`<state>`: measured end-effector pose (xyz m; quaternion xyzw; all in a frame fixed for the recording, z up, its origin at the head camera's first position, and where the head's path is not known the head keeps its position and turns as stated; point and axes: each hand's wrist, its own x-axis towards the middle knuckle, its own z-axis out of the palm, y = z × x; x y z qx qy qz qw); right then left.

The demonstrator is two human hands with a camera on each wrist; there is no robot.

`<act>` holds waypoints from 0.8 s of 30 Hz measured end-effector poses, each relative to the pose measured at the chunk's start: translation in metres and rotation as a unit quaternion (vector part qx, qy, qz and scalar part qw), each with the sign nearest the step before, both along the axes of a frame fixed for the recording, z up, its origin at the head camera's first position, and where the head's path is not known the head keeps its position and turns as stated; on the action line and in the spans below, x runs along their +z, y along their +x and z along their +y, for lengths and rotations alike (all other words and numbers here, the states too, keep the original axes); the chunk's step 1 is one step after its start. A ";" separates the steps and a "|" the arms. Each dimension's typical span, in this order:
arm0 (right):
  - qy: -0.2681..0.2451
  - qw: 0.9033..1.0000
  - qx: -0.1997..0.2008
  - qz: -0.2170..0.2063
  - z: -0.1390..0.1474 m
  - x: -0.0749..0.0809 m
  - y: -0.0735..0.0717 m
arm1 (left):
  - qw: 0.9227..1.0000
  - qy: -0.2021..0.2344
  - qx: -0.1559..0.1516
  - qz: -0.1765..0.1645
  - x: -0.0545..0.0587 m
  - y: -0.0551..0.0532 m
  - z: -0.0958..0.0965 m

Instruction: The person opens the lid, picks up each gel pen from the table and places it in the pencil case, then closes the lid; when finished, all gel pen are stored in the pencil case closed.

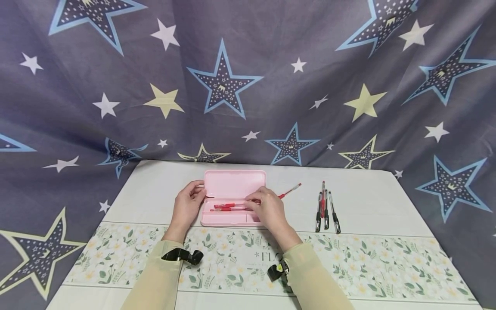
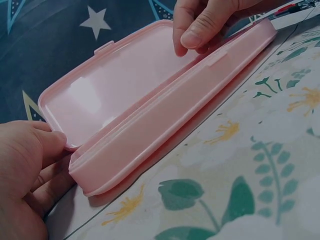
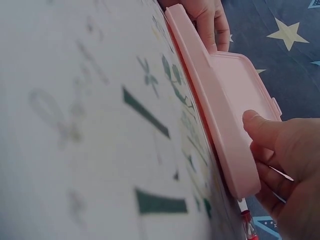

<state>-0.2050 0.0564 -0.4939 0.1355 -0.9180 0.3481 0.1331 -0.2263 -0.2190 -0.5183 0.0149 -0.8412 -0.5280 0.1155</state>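
A pink pencil case (image 1: 222, 218) lies on the table with its lid (image 1: 234, 183) raised at the back. Red pens (image 1: 224, 207) lie lengthwise in its long compartment. My left hand (image 1: 187, 204) holds the case's left end, the thumb at the lid's lower corner and the other fingers behind. My right hand (image 1: 269, 209) reaches over the right end, with bent fingers and the thumb low over the pens, covering their right ends. In the right wrist view the thumb (image 3: 262, 127) overlaps the lid; I cannot tell whether these fingers pinch anything.
Right of the case several pens (image 1: 326, 213), black ones and a red one, lie side by side. Another red pen (image 1: 292, 189) lies slanted behind my right hand. A floral runner (image 1: 364, 267) crosses the white table (image 1: 372, 193); a star-patterned curtain (image 1: 271, 99) hangs behind.
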 end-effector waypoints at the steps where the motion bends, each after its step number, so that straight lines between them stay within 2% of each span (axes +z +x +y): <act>1: -0.003 1.000 0.002 -0.001 0.000 0.000 0.000 | 1.000 -0.002 0.000 -0.001 0.000 0.000 0.000; 6: -0.027 1.000 0.010 -0.009 0.003 0.000 -0.001 | 1.000 -0.009 0.002 -0.005 0.000 0.001 0.000; 12: -0.093 0.995 0.015 -0.029 0.009 0.005 0.001 | 1.000 -0.010 0.002 -0.005 0.000 0.000 0.000; 24: -0.151 0.988 -0.005 -0.040 0.041 0.014 -0.001 | 1.000 0.000 -0.007 0.000 0.001 0.001 -0.001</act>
